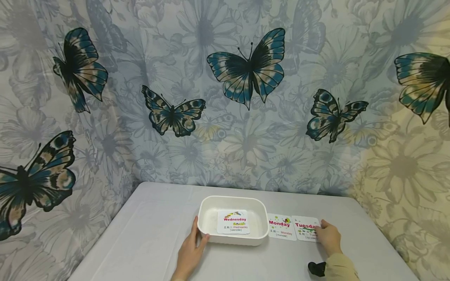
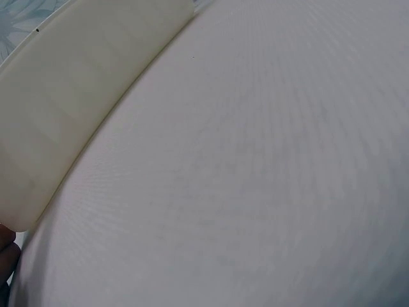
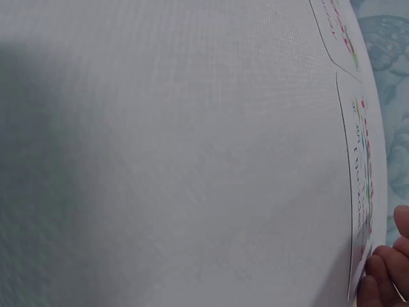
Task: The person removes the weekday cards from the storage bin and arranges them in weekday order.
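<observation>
A white plastic box (image 1: 230, 240) stands on the table, with a "Wednesday" card (image 1: 233, 222) in it. My left hand (image 1: 190, 249) holds the box at its near left corner, thumb at the front rim and fingers along the left side. In the left wrist view the box's side wall (image 2: 77, 96) fills the upper left. To the right of the box lie a "Monday" card (image 1: 282, 227) and a "Tuesday" card (image 1: 306, 229), side by side. My right hand (image 1: 329, 237) pinches the right end of the "Tuesday" card, which also shows edge-on in the right wrist view.
A white cloth covers the table (image 1: 140, 242). Butterfly-patterned fabric (image 1: 246, 148) hangs behind it and at both sides. A black object (image 1: 317, 269) sits by the right wrist, beside the beige sleeve (image 1: 340, 268).
</observation>
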### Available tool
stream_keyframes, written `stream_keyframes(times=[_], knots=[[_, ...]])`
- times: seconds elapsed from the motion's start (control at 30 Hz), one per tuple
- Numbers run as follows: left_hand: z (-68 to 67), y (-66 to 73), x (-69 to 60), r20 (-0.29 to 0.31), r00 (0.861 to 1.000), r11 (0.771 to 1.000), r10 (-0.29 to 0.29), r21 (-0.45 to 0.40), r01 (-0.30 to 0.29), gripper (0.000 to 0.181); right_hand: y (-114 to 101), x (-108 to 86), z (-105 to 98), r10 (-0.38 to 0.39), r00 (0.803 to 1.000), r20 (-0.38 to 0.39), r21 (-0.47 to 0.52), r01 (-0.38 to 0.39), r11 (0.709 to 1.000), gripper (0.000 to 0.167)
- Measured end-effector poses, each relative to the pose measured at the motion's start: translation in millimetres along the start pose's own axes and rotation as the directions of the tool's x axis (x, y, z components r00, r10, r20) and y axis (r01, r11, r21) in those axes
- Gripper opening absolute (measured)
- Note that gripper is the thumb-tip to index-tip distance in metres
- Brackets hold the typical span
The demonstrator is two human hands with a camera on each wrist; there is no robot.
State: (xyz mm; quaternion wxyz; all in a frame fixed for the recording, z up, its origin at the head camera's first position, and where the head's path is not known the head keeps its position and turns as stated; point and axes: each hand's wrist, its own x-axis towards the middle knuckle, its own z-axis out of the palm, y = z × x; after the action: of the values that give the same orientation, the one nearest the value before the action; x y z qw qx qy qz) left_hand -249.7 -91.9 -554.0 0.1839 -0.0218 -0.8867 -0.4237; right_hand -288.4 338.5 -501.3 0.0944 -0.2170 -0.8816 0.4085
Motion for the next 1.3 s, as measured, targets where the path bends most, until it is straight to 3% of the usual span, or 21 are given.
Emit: stream_keyframes(times=[0.33, 0.57, 0.77, 0.9, 1.03, 1.17, 1.3], knots=[[0.5, -1.3, 0.7, -0.005, 1.0, 1.0, 0.005, 0.001, -0.005, 0.073, 0, 1.9, -3, 0.035, 0.998, 0.05, 0.024, -0.037, 0.999, 0.058], [0.2, -1.5, 0.1, -0.01, 1.0, 1.0, 0.007, 0.003, -0.007, 0.073, -8, 0.3, -9, -0.061, 0.993, 0.1, 0.039, 0.057, 0.998, 0.062], [0.5, -1.9, 0.6, -0.003, 1.0, 1.0, 0.004, 0.006, -0.004, 0.073, -28, -3.4, -9, -0.133, 0.982, 0.136, 0.116, 0.117, 0.986, 0.069], [0.7, -1.8, 1.4, 0.002, 1.0, 1.0, 0.003, 0.006, -0.003, 0.073, -47, -9.1, -4, -0.17, 0.978, 0.121, 0.166, 0.149, 0.975, 0.071], [0.3, -1.0, 1.0, -0.004, 1.0, 1.0, 0.005, 0.0, -0.005, 0.073, -66, -14.8, 2, -0.224, 0.963, 0.151, 0.213, 0.19, 0.958, 0.073], [0.2, -0.3, 0.5, -0.007, 1.0, 1.0, 0.009, 0.0, -0.009, 0.073, -81, -17.5, 16, -0.274, 0.956, 0.108, 0.221, 0.245, 0.944, 0.073], [0.3, -0.1, 0.4, -0.011, 1.0, 1.0, 0.007, 0.001, -0.007, 0.073, -97, -23.8, 26, -0.309, 0.944, 0.119, 0.248, 0.273, 0.93, 0.073]])
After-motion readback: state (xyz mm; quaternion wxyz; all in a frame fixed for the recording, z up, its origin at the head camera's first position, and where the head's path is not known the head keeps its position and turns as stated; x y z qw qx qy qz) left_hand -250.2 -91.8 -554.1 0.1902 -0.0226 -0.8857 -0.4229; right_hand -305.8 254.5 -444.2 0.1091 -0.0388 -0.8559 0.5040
